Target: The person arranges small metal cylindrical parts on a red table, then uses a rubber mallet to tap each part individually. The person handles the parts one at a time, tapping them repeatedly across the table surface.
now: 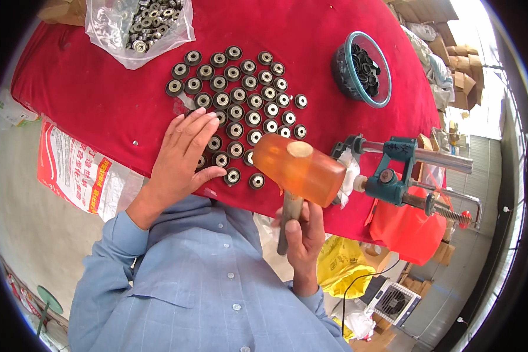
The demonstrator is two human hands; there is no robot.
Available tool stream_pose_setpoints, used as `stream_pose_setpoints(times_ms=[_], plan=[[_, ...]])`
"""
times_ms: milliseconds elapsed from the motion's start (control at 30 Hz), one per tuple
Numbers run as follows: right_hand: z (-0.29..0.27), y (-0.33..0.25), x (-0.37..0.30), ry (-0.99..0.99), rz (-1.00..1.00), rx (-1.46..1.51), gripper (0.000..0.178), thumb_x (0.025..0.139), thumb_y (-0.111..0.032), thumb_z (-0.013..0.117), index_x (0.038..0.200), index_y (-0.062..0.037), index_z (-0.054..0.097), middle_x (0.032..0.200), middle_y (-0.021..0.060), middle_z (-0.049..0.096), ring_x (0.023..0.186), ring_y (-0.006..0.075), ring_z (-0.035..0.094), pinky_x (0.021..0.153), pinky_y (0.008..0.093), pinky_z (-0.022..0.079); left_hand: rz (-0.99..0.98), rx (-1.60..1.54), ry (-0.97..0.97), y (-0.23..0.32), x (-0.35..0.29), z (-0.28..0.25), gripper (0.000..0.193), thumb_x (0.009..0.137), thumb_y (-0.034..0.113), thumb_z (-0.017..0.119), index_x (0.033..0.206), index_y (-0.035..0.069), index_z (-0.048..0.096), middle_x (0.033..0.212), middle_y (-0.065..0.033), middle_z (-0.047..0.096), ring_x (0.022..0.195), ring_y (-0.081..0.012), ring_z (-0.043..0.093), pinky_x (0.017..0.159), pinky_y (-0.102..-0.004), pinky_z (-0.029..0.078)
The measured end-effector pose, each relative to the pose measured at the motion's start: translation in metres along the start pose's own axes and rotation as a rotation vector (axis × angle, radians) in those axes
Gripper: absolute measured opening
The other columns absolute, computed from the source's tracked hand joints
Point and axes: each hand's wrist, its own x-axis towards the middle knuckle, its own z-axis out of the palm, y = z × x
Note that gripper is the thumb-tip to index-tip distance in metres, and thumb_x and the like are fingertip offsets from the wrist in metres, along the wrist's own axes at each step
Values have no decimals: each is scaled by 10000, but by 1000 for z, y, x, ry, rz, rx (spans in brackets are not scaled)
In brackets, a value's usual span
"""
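Left hand (183,148) spread flat, nothing visibly held, over wheels (235,111) near the bench (305,67) front edge; right hand (308,242) wraps the mallet (278,164); probably tapping, any blow needing clear fingers.

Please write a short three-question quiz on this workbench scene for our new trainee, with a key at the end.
1. Which tool does the right-hand grip hold?
2. True or false: the see-through round bowl with a teal rim, which holds small black pieces, stands to the left of the round black-rimmed metal wheels.
3. Where is the left-hand grip?
a) inside the bowl
b) spread, with its fingers at the wheels
c) on the mallet

Key:
1. A mallet with a translucent orange head and a wooden handle.
2. False; the bowl stands to their right.
3. b
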Motion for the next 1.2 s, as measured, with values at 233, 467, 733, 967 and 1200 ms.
stream_pose_setpoints(times_ms=[233,467,733,967,1200], plan=[[14,2,-14,36,61,-341,508,1017,8,665,1510,25,543,1101,162,720,885,203,705,792,296,554,-140,-75,53,5,-25,-23,532,739,116,941,1235,73,755,1220,-90,642,1019,-270,615,892,-417,507],[29,7,-22,-28,-90,-578,441,889,67,756,1320,-18,727,1116,189,737,926,312,745,776,385,599,-78,-117,87,-1,-31,-15,381,794,81,908,1154,85,784,1125,-62,659,888,-218,627,784,-377,500],[24,-4,-9,22,-50,-483,450,909,68,744,1355,19,707,1081,195,742,924,300,748,797,361,590,-64,-100,134,-5,-29,-11,369,812,134,903,1160,99,784,1078,-40,653,852,-202,628,758,-383,466],[48,-6,14,-57,-100,-545,487,903,59,765,1380,-28,716,1078,183,747,921,302,746,756,368,598,-84,-55,164,-5,-29,-5,464,763,197,929,1199,115,798,1003,-38,643,823,-226,585,727,-381,456],[43,-12,29,-35,-129,-502,528,901,71,758,1412,-46,707,1084,180,748,895,275,742,737,351,588,-82,-28,189,-8,-32,-3,510,784,291,920,1219,83,752,1011,-53,668,863,-260,621,747,-410,476]])
